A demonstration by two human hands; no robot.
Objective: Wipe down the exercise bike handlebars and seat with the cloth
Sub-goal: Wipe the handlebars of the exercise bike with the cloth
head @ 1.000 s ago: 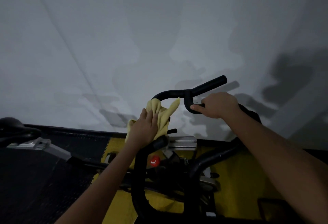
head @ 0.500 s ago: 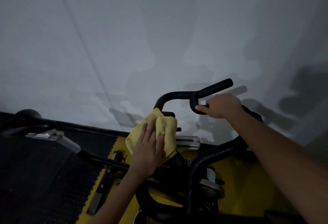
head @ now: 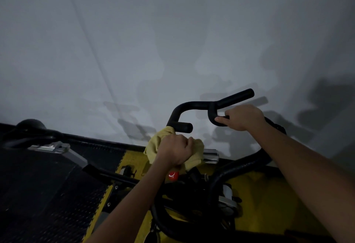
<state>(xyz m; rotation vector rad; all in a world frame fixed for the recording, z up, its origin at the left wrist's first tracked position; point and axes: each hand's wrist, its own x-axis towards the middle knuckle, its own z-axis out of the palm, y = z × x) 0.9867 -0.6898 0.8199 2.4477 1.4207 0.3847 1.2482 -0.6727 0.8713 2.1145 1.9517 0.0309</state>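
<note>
Grey, shadow-mottled wall fills the background as we work over the black tubular exercise bike handlebars (head: 194,106), set above a yellow-and-black floor mat (head: 269,200). Our left hand (head: 173,151) is clenched around the crumpled yellow cloth (head: 197,151), wrapping it over the near-left bar, a grip that likely lets the fabric rub the tube all round. Our right hand (head: 243,116) is curled fast on the right-hand grip, apparently steadying the bike against the wiping. We see no seat of this bike. One red round knob (head: 173,175) carries a white curved mark; no readable writing appears. Another dark machine (head: 30,129) stands at left.
</note>
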